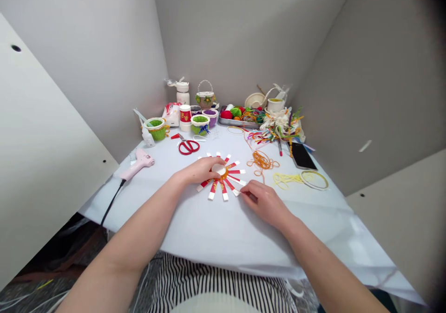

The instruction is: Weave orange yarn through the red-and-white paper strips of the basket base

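Observation:
A red-and-white paper cup (213, 188), cut into strips that spread out like petals, lies on the white-covered table. Its round white base (219, 169) faces up, ringed by a band of orange yarn (225, 174). My left hand (203, 170) grips the cup by its middle, thumb and fingers on either side of the base. At the lower right strips, my right hand (260, 200) is closed in a pinch on orange yarn, most of which the fingers hide. A loose tangle of the orange yarn (264, 160) lies just beyond that hand.
Red-handled scissors (188, 146) and a pink glue gun (138, 163) lie to the left. Yellow yarn (287, 179), a hoop-like ring (314, 179) and a phone (304, 156) are on the right. Behind stand small woven baskets (200, 125) and a tray (239, 122) of yarn balls.

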Available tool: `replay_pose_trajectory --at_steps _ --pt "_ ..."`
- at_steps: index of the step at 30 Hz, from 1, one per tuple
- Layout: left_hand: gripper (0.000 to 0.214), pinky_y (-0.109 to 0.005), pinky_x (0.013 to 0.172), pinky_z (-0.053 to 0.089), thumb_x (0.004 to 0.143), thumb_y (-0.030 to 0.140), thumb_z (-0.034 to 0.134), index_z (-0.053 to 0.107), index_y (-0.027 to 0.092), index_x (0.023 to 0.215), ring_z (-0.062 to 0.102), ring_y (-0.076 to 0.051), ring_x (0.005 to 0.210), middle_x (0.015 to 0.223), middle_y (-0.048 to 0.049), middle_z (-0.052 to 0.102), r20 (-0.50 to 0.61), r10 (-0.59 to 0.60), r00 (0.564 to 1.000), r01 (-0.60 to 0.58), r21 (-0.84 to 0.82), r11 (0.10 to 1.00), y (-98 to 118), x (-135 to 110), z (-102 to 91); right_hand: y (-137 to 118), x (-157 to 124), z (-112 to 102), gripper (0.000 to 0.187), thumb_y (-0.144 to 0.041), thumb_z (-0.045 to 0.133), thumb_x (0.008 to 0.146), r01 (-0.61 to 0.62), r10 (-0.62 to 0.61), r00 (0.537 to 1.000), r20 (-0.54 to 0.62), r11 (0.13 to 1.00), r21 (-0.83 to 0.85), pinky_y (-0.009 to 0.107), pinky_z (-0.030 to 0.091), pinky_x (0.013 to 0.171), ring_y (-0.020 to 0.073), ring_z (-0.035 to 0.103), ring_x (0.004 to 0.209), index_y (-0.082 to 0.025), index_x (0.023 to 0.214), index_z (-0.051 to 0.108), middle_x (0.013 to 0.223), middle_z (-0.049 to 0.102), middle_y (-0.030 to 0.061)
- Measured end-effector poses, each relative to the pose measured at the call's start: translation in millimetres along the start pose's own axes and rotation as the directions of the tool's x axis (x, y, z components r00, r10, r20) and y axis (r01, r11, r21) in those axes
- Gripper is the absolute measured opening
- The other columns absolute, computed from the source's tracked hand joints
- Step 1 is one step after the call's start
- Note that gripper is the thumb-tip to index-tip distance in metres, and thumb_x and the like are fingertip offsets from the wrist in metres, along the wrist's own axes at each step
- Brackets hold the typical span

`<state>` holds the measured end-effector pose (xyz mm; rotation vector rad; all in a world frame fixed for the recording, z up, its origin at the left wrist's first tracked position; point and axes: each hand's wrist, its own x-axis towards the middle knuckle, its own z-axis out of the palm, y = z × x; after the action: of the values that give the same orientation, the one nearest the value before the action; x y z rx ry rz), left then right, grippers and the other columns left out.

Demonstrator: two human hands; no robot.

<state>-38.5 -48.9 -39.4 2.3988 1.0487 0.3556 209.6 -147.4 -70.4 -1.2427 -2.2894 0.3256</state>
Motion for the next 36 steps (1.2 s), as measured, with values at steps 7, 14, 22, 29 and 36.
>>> replay_pose_trajectory --at_steps 7,14,22,29,36 --pt "0.043 -0.031 0.086 0.047 0.085 0.030 0.064 0.060 0.022 0.127 0.062 -0.022 0.098 0.121 -0.0060 0.065 0.000 0.003 1.000 -0.003 0.001 1.000 -4 1 1.3 -8 -15 6 0.021 -0.014 0.047 0.093 0.094 -0.085 0.993 0.080 0.988 -0.126 0.028 0.045 0.071 0.0180 0.058 0.079 -0.019 0.082 0.064 0.081 0.062 0.0062" --pt "0.045 -0.031 0.086 0.048 0.083 0.030 0.066 0.060 0.024 0.127 0.062 -0.023 0.098 0.125 -0.0050 0.064 -0.011 0.018 1.000 -0.018 0.004 1.000 -8 2 4.3 11 23 -8 0.015 -0.017 0.055 0.088 -0.180 0.191 0.981 0.036 0.963 -0.200 0.026 0.041 0.069 0.0164 0.058 0.074 -0.018 0.078 0.066 0.080 0.063 0.0049" --pt "0.045 -0.037 0.098 0.045 0.082 0.027 0.066 0.059 0.021 0.126 0.057 -0.027 0.115 0.129 -0.0085 0.062 -0.005 0.021 1.000 -0.020 0.049 0.999 -1 0 0.0 31 68 5 0.022 -0.030 0.062 0.084 -0.333 0.333 0.943 -0.022 0.941 -0.058 0.025 0.033 0.060 0.0147 0.055 0.065 -0.018 0.066 0.062 0.067 0.064 0.0017" --pt "0.047 -0.041 0.107 0.042 0.081 0.022 0.062 0.055 0.017 0.128 0.053 -0.028 0.122 0.134 -0.0119 0.056 -0.042 0.068 0.997 -0.067 0.030 0.997 3 0 1.8 35 64 17 0.026 -0.036 0.060 0.085 -0.306 0.302 0.950 -0.082 0.951 -0.044 0.025 0.032 0.059 0.0147 0.053 0.063 -0.019 0.065 0.058 0.066 0.061 0.0016" --pt "0.047 -0.043 0.104 0.044 0.081 0.033 0.067 0.056 0.015 0.122 0.054 -0.029 0.116 0.123 -0.0143 0.054 -0.187 0.024 0.982 -0.012 0.067 0.998 9 3 15.2 38 64 19 0.030 -0.041 0.061 0.085 -0.309 0.304 0.947 -0.101 0.950 -0.037 0.025 0.032 0.056 0.0137 0.050 0.060 -0.019 0.064 0.058 0.065 0.060 0.0015"
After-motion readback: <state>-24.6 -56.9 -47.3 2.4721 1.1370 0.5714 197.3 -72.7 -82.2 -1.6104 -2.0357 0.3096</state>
